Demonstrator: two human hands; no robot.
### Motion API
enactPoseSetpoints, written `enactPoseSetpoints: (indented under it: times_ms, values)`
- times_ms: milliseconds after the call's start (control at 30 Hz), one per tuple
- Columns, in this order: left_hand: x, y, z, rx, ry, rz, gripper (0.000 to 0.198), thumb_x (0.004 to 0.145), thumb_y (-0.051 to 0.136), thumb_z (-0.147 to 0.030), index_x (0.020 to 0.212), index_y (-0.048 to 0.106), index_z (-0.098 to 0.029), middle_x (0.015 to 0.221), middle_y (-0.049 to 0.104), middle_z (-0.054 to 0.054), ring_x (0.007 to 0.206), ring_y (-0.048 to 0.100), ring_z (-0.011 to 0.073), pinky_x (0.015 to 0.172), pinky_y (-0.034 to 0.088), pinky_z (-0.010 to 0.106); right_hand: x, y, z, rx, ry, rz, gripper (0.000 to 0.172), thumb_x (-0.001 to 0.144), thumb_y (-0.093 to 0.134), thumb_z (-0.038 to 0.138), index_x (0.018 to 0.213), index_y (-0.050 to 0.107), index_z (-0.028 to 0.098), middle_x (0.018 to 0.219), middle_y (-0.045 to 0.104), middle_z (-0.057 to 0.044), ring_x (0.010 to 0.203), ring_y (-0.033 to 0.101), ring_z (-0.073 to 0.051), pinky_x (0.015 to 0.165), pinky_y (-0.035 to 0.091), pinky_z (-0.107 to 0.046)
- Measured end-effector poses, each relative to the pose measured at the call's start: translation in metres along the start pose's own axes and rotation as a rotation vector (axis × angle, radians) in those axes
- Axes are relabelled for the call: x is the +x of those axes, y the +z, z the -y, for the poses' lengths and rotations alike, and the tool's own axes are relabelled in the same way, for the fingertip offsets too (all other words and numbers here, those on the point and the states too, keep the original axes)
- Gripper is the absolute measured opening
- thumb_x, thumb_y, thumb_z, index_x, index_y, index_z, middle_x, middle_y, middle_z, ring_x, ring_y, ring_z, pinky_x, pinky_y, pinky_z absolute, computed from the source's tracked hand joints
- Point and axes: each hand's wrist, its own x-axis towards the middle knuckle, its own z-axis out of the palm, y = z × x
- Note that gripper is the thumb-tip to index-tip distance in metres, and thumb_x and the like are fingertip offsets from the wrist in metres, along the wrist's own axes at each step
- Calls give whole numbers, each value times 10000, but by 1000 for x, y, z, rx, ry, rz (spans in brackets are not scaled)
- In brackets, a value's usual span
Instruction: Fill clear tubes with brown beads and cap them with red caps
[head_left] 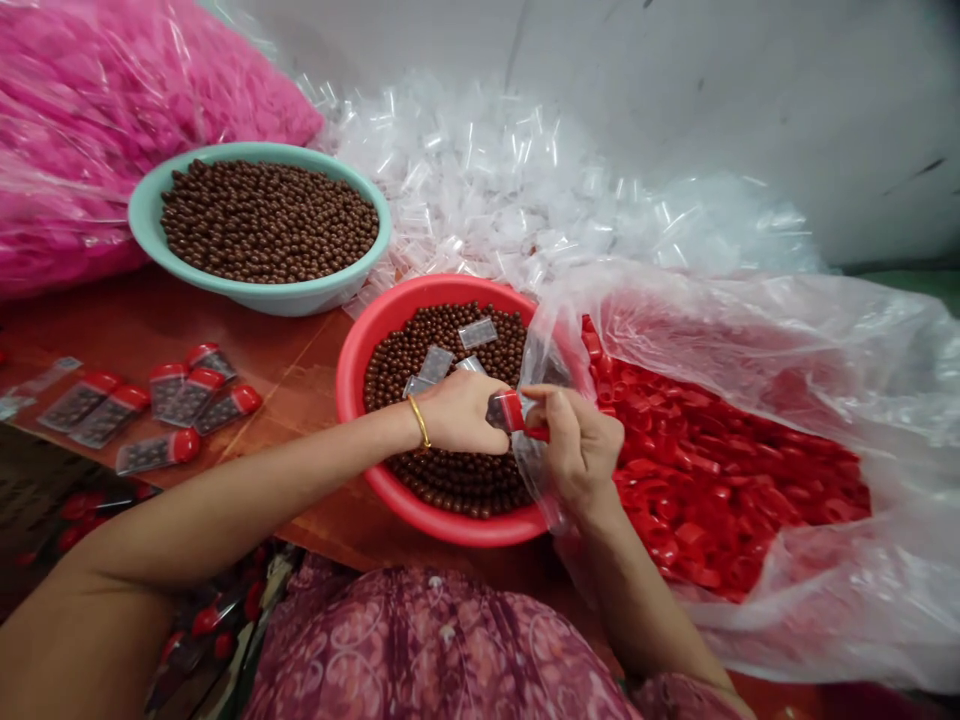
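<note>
At the centre of the frame a small tube (501,410) with a red cap (513,411) is held between both hands, above the red bowl (352,370) of brown balls. The left hand (461,412) is closed around the tube. The right hand (581,445) is pinched on the cap. Finished tubes (157,410) are laid on the worktop (300,355) at left. A bag of caps (720,480) is seen at right.

1. Glossy red plastic basin (360,345), full of smooth, shiny brown balls (450,480).
2. Right of the basin: crinkly clear plastic bag (825,330), glossy red plastic caps (712,480).
3. Left of it: worn reddish wood table (292,350).
</note>
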Motion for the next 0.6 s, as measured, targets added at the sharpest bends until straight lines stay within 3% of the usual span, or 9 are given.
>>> enactPoseSetpoints:
  times_ms: [100,200,300,400,500,600]
  values:
    - [-1,4,-4,113,49,78,71,581,570,-209,585,516,-163,501,450,-53,470,414,84,475,325,208,8,18,0,285,267,-63,531,924,230,560,1108,595,220,773,601,-20,602,576,-118,575,505,-260]
    - [-3,9,-5,228,94,118,88,626,573,-236,661,588,-157,540,532,-20,499,494,119,504,383,223,14,32,1,421,393,80,752,873,11,651,1344,426,238,1100,611,-80,962,626,-184,874,511,-372]
    - [-7,11,-3,356,84,115,174,656,570,-258,763,645,-144,624,629,36,584,598,189,566,455,266,15,35,0,369,339,209,789,861,31,682,1464,241,219,1375,473,-95,1302,426,-209,1124,290,-444]
    - [-8,13,1,476,69,84,244,673,555,-277,842,663,-138,713,683,78,669,647,243,629,495,313,14,34,-3,234,172,225,703,899,167,637,1481,199,244,1523,282,-45,1408,250,-196,1182,144,-443]
    - [-5,14,-1,580,63,59,241,692,541,-290,846,657,-147,733,693,77,687,654,238,641,497,311,14,37,-5,175,67,213,629,921,232,583,1465,253,267,1542,247,-10,1424,207,-182,1192,131,-422]
    - [-6,11,-8,648,115,1,185,695,554,-300,784,638,-162,678,674,36,623,627,187,586,460,261,15,33,-1,279,41,174,591,944,147,538,1441,308,263,1510,323,-14,1397,279,-167,1173,220,-391]
